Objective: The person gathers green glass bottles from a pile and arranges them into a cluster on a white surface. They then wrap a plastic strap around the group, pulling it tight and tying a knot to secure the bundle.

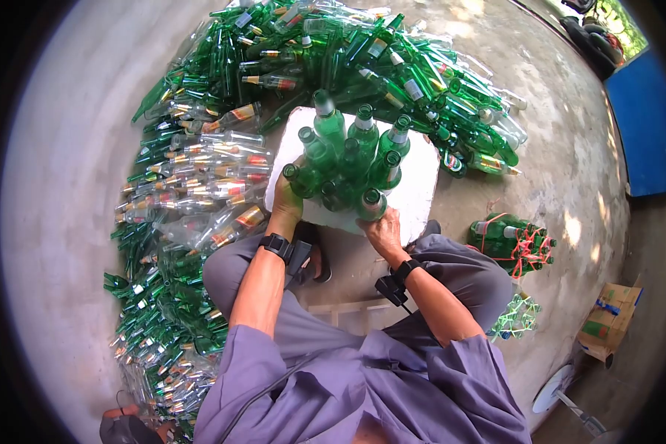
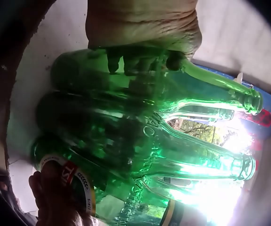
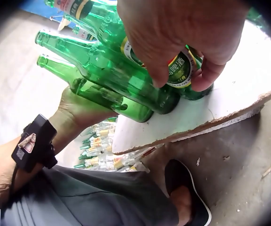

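Observation:
Several green beer bottles (image 1: 350, 152) stand upright in a tight cluster on a white foam-like slab (image 1: 419, 194), in the head view. My left hand (image 1: 286, 200) grips the outer left bottle (image 1: 303, 180) low on its body; in the left wrist view its fingers show through the green glass. At the front of the cluster, my right hand (image 1: 385, 231) holds the near bottle (image 1: 373, 206) near its base. Thumb and fingertips sit either side of that bottle's round label (image 3: 180, 70) in the right wrist view.
Loose green bottles (image 1: 222, 66) heap behind the slab, and clear ones (image 1: 218, 159) lie stacked to the left. On the right are a bottle bundle (image 1: 499, 237) tied with red string, a cardboard box (image 1: 613, 318) and a blue panel (image 1: 647, 126). Part of another person (image 1: 129, 428) shows lower left.

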A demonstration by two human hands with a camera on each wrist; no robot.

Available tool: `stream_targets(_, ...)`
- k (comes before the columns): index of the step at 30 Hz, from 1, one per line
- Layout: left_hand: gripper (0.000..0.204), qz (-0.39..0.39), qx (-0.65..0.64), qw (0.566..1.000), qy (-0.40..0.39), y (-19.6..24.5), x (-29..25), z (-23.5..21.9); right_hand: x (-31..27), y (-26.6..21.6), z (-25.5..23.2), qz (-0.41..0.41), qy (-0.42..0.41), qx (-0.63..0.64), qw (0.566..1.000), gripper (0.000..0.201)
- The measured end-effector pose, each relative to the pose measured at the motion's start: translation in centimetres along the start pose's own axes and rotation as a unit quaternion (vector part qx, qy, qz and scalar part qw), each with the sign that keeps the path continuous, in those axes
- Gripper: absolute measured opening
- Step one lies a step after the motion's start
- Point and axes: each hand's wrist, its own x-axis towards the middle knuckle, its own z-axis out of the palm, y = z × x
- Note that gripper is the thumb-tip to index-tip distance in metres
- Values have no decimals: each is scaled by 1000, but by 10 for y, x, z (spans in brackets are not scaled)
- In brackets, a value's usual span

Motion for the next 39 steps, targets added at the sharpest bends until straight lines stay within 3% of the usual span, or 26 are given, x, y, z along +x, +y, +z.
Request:
stream_targets(2,49,4,15,1000,-14,2,0,-1,3,2,2,-10,1,-22,1000,32)
stream_targets(6,48,15,49,997,-64,2,4,-12,4,6,1,-4,-12,-5,1000,29)
stream_targets(8,48,10,36,998,-59,7,6,-14,0,10,1,32,38,6,999,27)
stream_targets(10,56,140,203,962,-117,16,2,-8,-4,18,-3,14,39,-66,997,34)
stream_targets(11,56,141,201,962,-115,21,2,-4,-2,36,4,77,47,25,996,38)
stream_targets(12,63,57,115,987,-95,27,4,0,0,58,13,140,54,116,982,41)
stream_targets(13,70,-28,27,997,-73,31,9,2,4,89,23,147,67,173,972,45)
stream_targets(14,70,-28,26,997,-74,28,18,-4,4,64,-1,237,56,263,934,47)
stream_targets(16,81,-67,7,995,-72,13,45,-24,18,64,-14,204,87,248,943,55)
stream_targets(17,81,-66,4,995,-72,9,56,-28,23,32,-34,221,91,229,944,59)
stream_targets(20,80,-82,-9,992,-97,-1,87,-35,41,20,-45,223,77,392,889,78)
stream_targets(22,79,-37,-51,963,-261,-9,105,-31,51,-7,-54,199,62,425,881,83)
stream_targets(23,76,-75,-66,963,-249,-2,98,-23,57,-11,-56,211,54,425,879,85)
stream_targets(27,73,-59,-49,955,-286,-6,116,-24,75,-8,-46,191,66,481,853,81)
stream_targets(28,69,-86,-65,951,-289,-10,119,-27,81,-2,-40,193,65,479,854,81)
stream_targets(30,65,-117,-84,946,-289,-14,117,-26,89,13,-30,140,40,527,838,74)
stream_targets(36,57,-91,-33,961,-258,6,99,1,92,10,-26,150,28,583,798,64)
stream_targets(39,51,-91,-17,963,-252,6,101,1,93,8,-24,147,45,570,807,63)
